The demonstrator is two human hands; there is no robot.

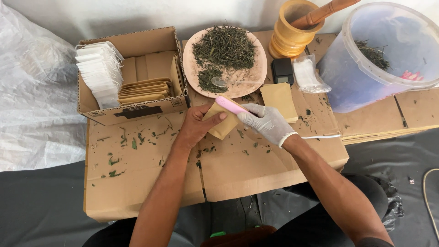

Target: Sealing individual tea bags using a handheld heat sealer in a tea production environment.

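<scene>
Lying just above the middle of the frame, a small tan pouch (223, 122) is pinched between both hands over the cardboard desk (256, 169). Its long axis runs diagonally, from lower left to upper right, and its upper edge points toward the plate (260, 68) of dried herbs (225, 48). The bare left hand (197, 124) is clamped on the pouch from the left, thumb laid across its face. A pink rod-shaped tool (231, 105) is held in the gloved right hand (265, 121), fingers closed round it; the tool lies across the pouch's top edge, its long axis running from upper left down to lower right, its free tip pointing upper left. A thin white cord (320, 136) trails from that hand to the right. Both hands touch the pouch or its edge; neither is clearly nearer.

Just right of the pouch a stack of tan pouches (280, 98) lies flat. In the upper left an open box (132, 73) holds white sachets (99, 68) and more tan pouches. Behind the plate stand a wooden mortar (290, 34) with pestle (327, 10), a small black scale (282, 71) and a clear bag (308, 75). A clear bucket (384, 55) is seen at upper right. Green flakes (132, 142) are scattered over the desk.
</scene>
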